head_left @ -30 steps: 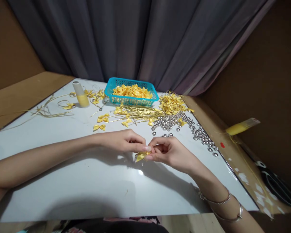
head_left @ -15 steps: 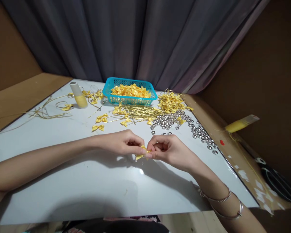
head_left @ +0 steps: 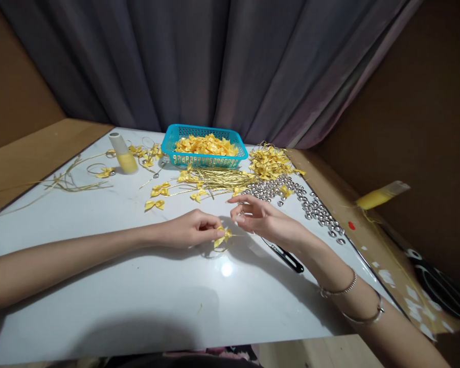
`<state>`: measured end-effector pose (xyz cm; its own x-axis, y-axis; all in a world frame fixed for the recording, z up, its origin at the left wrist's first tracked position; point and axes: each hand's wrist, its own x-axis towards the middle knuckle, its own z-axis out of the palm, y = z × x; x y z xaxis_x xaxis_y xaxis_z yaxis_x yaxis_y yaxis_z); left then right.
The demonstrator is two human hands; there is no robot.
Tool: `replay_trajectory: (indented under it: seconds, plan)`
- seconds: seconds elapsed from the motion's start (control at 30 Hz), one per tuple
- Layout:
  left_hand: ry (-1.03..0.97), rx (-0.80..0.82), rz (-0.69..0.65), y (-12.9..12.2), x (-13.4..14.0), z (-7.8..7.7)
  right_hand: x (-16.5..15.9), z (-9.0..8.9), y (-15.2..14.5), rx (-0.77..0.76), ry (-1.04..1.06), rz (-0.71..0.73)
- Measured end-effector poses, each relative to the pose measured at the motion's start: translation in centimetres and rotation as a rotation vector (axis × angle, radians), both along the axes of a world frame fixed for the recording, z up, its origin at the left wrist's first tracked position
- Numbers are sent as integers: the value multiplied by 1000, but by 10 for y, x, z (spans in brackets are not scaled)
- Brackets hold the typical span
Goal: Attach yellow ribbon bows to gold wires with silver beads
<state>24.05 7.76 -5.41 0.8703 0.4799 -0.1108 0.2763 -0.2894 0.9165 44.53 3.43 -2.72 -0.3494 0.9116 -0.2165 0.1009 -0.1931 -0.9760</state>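
Note:
Pinched between thumb and fingers of my left hand (head_left: 193, 228) is a small yellow ribbon bow (head_left: 223, 239), held just above the white tabletop. A thin gold cord runs from the bow, with a loop below it and a strand pointing right. My right hand (head_left: 266, 219) hovers to the right of the bow, its fingers apart and nothing visible in them. Under that hand lies a slim tool with a black handle (head_left: 288, 258); its metal end is partly hidden, so its kind is unclear. Silver bead-like pieces (head_left: 266, 189) are scattered just beyond the right hand.
A blue basket (head_left: 167, 148) of yellow bows stands at the back. Nearby are gold cords (head_left: 224, 177), a heap of bows (head_left: 270, 162) and a bottle with yellow contents (head_left: 126, 162). Black-handled scissors (head_left: 439, 283) and a second yellow bottle (head_left: 381, 196) are at the right.
My right hand has let go of the bow, moved up and right, and spread its fingers. My left hand keeps the bow. The black-handled tool now shows beneath the right hand.

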Motion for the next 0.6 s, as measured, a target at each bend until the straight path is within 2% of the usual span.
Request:
replay_trajectory:
  seconds: [0.1,0.2,0.27,0.33,0.4,0.5,0.6]
  plan:
    - [-25,-99,112,1,-1,-14,3,-15,14,16,52,-128]
    - [-109,-177,222,2,-2,-25,10,-28,25,253,-198,-306]
    - [-154,-203,281,2,-2,-29,15,-31,28,302,-389,-263]
    - [-192,-213,332,1,-3,-30,16,-31,25,162,-467,-128]
    - [-225,-191,377,1,-3,-30,12,-29,18,5,-410,-50]
    - [-253,-89,427,-3,-4,-27,-2,-27,7,-149,-118,-36]
    - [-265,42,431,-7,-6,-25,-17,-29,3,-367,191,-48]
